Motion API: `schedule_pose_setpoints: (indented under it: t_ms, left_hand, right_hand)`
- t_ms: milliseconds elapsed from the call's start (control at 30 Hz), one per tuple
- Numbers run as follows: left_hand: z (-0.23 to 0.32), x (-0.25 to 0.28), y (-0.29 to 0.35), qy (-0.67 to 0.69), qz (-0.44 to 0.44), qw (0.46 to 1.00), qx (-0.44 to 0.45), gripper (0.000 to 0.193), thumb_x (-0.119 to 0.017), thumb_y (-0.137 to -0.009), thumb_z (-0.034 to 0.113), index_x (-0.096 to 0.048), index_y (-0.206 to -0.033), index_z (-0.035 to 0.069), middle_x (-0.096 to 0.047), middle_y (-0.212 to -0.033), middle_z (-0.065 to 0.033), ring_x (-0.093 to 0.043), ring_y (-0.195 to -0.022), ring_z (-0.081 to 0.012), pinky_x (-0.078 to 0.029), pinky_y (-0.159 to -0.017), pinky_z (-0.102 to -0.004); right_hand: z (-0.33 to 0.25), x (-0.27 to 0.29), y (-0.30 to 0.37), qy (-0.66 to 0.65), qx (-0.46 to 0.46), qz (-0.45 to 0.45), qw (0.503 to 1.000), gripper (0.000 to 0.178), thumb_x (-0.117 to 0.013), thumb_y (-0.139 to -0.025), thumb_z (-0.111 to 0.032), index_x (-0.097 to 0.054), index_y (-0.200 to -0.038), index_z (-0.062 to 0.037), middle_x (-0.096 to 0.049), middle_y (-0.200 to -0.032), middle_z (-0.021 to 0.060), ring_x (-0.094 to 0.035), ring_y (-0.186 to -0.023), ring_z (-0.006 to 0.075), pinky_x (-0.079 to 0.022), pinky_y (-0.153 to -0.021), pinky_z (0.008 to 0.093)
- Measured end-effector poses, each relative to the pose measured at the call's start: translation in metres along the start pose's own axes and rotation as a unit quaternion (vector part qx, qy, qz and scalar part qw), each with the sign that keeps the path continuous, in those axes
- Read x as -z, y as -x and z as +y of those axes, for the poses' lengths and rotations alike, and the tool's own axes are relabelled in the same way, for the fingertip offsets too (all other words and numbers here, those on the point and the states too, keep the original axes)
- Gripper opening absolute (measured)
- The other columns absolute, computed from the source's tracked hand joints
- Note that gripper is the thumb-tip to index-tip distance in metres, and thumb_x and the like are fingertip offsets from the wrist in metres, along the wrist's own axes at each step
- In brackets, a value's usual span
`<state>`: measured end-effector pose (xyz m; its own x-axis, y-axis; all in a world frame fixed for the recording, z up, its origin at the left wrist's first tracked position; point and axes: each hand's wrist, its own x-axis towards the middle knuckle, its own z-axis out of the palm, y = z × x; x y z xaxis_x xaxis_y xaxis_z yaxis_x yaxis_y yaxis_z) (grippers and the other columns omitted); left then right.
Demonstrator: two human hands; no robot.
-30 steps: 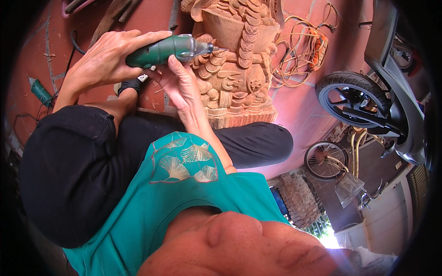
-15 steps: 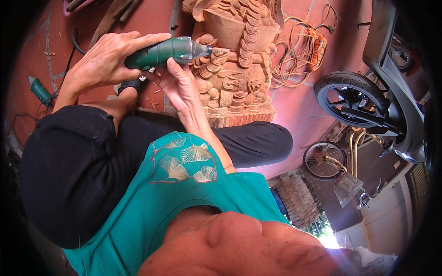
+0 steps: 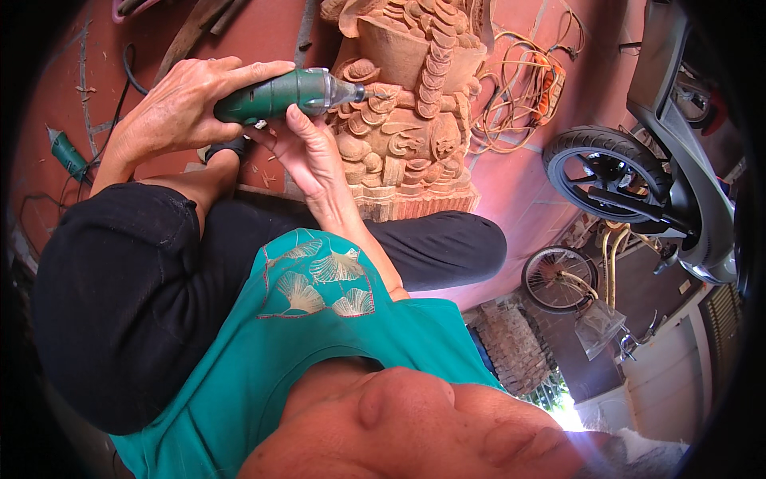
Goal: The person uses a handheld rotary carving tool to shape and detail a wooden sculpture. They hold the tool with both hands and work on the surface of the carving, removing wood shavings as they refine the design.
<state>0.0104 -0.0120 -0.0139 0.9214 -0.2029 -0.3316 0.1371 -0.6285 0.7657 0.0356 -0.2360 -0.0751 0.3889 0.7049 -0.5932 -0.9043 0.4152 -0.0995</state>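
Observation:
My left hand [image 3: 177, 102] is wrapped round the body of a green rotary tool [image 3: 267, 97], its index finger stretched along the top. From below, my right hand [image 3: 315, 156] supports the same tool near its grey collar, thumb pressed on the side. The tool's nose points right at a carved wooden sculpture [image 3: 443, 104] with stacked coins, a pot shape and rounded beads. A thin bit shows at the tip, by the coin relief; whether it touches the wood I cannot tell.
Another green power tool [image 3: 68, 156] lies on the red tiled floor at left, near wooden pieces [image 3: 187, 40]. Orange cord and a power strip [image 3: 550, 89] lie right of the carving. Farther right stand a motorbike [image 3: 610, 172] and a bicycle [image 3: 558, 279]. My bent legs flank the carving's base.
The tool's nose has dipped slightly toward my body, both hands keeping their hold. The carving's place in the picture has shifted only a little.

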Motion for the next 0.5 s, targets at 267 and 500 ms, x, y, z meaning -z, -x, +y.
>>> schedule_pose_setpoints:
  t_ms: [267, 500]
  left_hand:
    - [-0.0007, 0.0008, 0.0026, 0.000, -0.011, 1.000, 0.007, 0.094, -0.077, -0.061, 0.007, -0.054, -0.151, 0.020, -0.066, -0.096, -0.0132, -0.066, -0.087, -0.0352, -0.054, -0.080, -0.0454]
    - [-0.0044, -0.0010, 0.0058, 0.001, -0.011, 1.000, 0.007, 0.094, -0.078, -0.061, 0.009, -0.053, -0.151, 0.020, -0.067, -0.097, -0.0130, -0.067, -0.088, -0.0352, -0.054, -0.080, -0.0454]
  right_hand:
    - [0.0035, 0.0041, 0.0005, 0.018, -0.003, -0.012, 1.000, 0.044, -0.076, -0.095, -0.017, -0.059, -0.135, -0.0105, -0.066, -0.132, 0.0086, -0.062, -0.127, 0.0283, -0.050, -0.110, 0.0594]
    - [0.0058, 0.0034, 0.0002, 0.017, -0.010, -0.010, 1.000, 0.046, -0.076, -0.095, -0.017, -0.057, -0.137, -0.0107, -0.064, -0.135, 0.0088, -0.061, -0.129, 0.0285, -0.049, -0.110, 0.0594]
